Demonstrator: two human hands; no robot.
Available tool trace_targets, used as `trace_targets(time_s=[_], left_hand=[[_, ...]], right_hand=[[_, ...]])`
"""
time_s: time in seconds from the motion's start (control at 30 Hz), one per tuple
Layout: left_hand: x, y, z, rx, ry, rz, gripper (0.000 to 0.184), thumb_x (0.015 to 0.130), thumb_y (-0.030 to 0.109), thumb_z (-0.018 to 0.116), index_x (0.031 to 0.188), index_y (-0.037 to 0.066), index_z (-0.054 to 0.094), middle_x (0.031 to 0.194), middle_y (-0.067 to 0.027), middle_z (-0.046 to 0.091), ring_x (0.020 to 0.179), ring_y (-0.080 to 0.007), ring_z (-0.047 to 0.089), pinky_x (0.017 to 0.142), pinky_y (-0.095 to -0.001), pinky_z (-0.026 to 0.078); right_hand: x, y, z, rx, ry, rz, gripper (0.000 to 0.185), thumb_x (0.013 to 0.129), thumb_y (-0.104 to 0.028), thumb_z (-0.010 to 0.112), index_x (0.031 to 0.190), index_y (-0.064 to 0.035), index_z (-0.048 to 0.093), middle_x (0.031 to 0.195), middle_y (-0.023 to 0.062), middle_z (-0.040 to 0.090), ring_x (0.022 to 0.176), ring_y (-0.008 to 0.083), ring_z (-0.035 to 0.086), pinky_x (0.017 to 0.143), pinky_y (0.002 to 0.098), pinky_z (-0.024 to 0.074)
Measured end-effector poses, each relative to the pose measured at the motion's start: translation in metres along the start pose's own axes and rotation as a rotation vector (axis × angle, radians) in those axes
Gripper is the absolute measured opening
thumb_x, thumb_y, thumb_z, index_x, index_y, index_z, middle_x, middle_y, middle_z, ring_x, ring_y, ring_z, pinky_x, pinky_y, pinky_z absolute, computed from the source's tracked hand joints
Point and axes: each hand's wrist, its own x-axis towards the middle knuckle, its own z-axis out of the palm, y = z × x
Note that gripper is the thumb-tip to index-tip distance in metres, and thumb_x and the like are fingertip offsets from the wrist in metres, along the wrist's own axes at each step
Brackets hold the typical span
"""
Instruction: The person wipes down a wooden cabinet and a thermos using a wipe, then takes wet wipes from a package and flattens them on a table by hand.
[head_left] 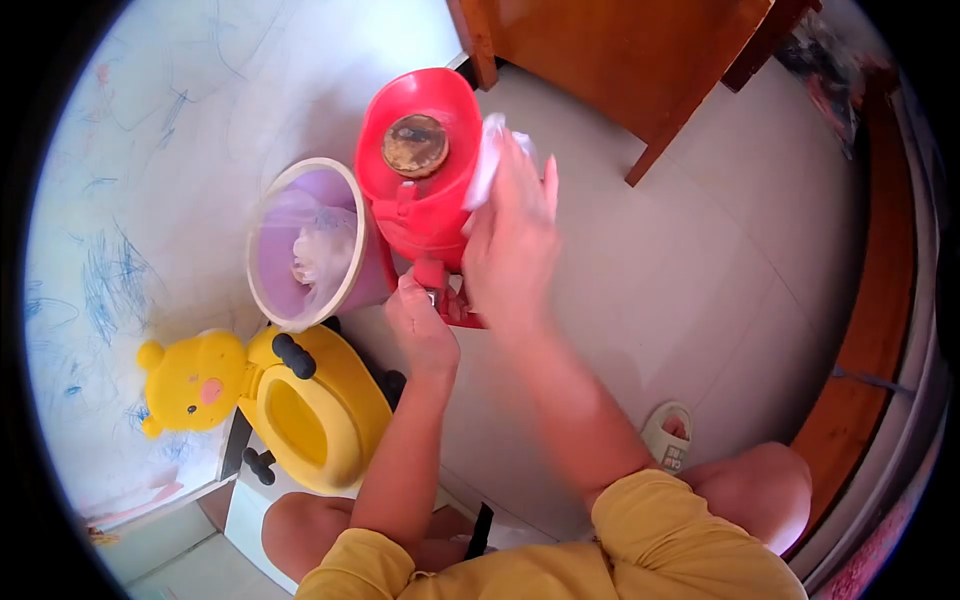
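Observation:
A red plastic vessel that looks like a thermos flask (430,225) stands on the floor in front of me. A round brown cork-like stopper (415,146) sits inside its wide red rim. My left hand (420,325) is closed on the red handle at the near side. Against the flask's right side, my right hand (515,240) presses a white cloth (487,160), its fingers stretched along it and slightly blurred. Whether the cloth is fabric or paper I cannot tell.
Left of the flask stands a purple bin (258,250) with a plastic liner and white waste. A yellow bear-shaped child's potty (350,420) is nearer me. Brown wooden furniture (600,60) stands behind. My slippered foot (668,435) rests on the tiled floor (720,300).

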Motion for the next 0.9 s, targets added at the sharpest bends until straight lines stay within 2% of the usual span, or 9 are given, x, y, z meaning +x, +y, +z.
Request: trace_targets(time_s=[0.1, 0.3, 0.43, 0.47, 0.6, 0.7, 0.77, 0.83, 0.9], left_hand=[[0.001, -0.006, -0.003, -0.158, -0.143, -0.015, 0.049, 0.1, 0.034, 0.026, 0.079, 0.001, 0.055, 0.059, -0.003, 0.05, 0.053, -0.0127, 0.049, 0.05, -0.028, 0.039], [0.002, -0.001, 0.0, -0.008, -0.035, 0.105, 0.049, 0.1, 0.033, 0.025, 0.078, 0.001, 0.055, 0.06, -0.0036, 0.052, 0.054, -0.0131, 0.05, 0.051, -0.029, 0.04], [0.001, -0.002, -0.004, -0.157, -0.126, -0.042, 0.045, 0.099, 0.03, 0.029, 0.079, 0.0, 0.056, 0.061, -0.0032, 0.052, 0.055, -0.0126, 0.05, 0.051, -0.0293, 0.04], [0.0, -0.002, -0.004, -0.159, -0.122, -0.038, 0.045, 0.099, 0.03, 0.029, 0.079, 0.0, 0.056, 0.061, -0.0032, 0.052, 0.055, -0.0126, 0.05, 0.051, -0.0293, 0.04], [0.002, 0.001, 0.0, -0.132, -0.075, 0.013, 0.045, 0.099, 0.029, 0.031, 0.084, -0.002, 0.059, 0.06, -0.0041, 0.053, 0.055, -0.0146, 0.051, 0.052, -0.0299, 0.039], [0.004, -0.004, -0.003, -0.037, -0.044, 0.087, 0.045, 0.099, 0.029, 0.031, 0.087, -0.003, 0.06, 0.061, -0.007, 0.055, 0.056, -0.0167, 0.052, 0.053, -0.0313, 0.04], [0.004, -0.01, -0.002, -0.007, -0.054, 0.11, 0.046, 0.099, 0.03, 0.032, 0.089, -0.004, 0.061, 0.062, -0.0086, 0.056, 0.057, -0.0179, 0.053, 0.054, -0.0323, 0.04], [0.006, -0.015, 0.002, -0.118, -0.046, 0.195, 0.047, 0.098, 0.032, 0.033, 0.084, -0.003, 0.06, 0.063, -0.0122, 0.055, 0.057, -0.0208, 0.052, 0.055, -0.0362, 0.04], [0.005, -0.019, 0.002, -0.144, -0.008, 0.125, 0.048, 0.098, 0.033, 0.033, 0.08, -0.004, 0.058, 0.062, -0.0137, 0.055, 0.057, -0.0235, 0.053, 0.055, -0.0382, 0.04]], right_hand=[[0.023, 0.008, -0.008, 0.08, -0.218, 0.092, 0.038, 0.091, -0.003, 0.047, 0.128, 0.0035, 0.046, 0.122, 0.0199, 0.057, 0.114, 0.0347, 0.053, 0.105, 0.0477, 0.0326], [-0.013, 0.001, 0.004, 0.004, 0.062, -0.059, 0.038, 0.094, -0.009, 0.048, 0.13, 0.0043, 0.047, 0.13, 0.0204, 0.053, 0.124, 0.0352, 0.048, 0.107, 0.0494, 0.0282], [-0.022, 0.015, 0.003, 0.095, 0.219, -0.171, 0.023, 0.086, -0.001, 0.058, 0.108, 0.0023, 0.065, 0.134, 0.0176, 0.052, 0.114, 0.0327, 0.057, 0.101, 0.0457, 0.0382], [-0.024, 0.013, 0.0, 0.058, 0.262, -0.167, 0.021, 0.079, 0.005, 0.064, 0.098, 0.0003, 0.069, 0.12, 0.0166, 0.059, 0.102, 0.0302, 0.062, 0.091, 0.0405, 0.0463], [-0.042, -0.005, -0.003, 0.244, 0.305, -0.066, 0.025, 0.072, 0.009, 0.07, 0.094, -0.0018, 0.07, 0.096, 0.0108, 0.057, 0.084, 0.0224, 0.06, 0.071, 0.0294, 0.0505], [-0.031, -0.018, -0.003, 0.233, 0.275, -0.172, 0.026, 0.072, 0.008, 0.071, 0.097, -0.0002, 0.069, 0.103, 0.0129, 0.056, 0.085, 0.0227, 0.059, 0.07, 0.0291, 0.0498], [-0.029, -0.029, -0.006, 0.334, 0.171, -0.063, 0.03, 0.073, 0.007, 0.067, 0.103, 0.0026, 0.067, 0.106, 0.0145, 0.057, 0.091, 0.0252, 0.059, 0.075, 0.0312, 0.049], [-0.028, -0.029, -0.01, 0.288, 0.132, -0.189, 0.034, 0.075, 0.008, 0.061, 0.109, 0.0049, 0.064, 0.11, 0.0159, 0.058, 0.096, 0.0269, 0.058, 0.081, 0.0344, 0.0475], [-0.033, -0.033, -0.006, 0.321, 0.114, -0.172, 0.037, 0.075, 0.009, 0.056, 0.112, 0.0052, 0.063, 0.114, 0.016, 0.058, 0.1, 0.0285, 0.057, 0.085, 0.0362, 0.0463]])
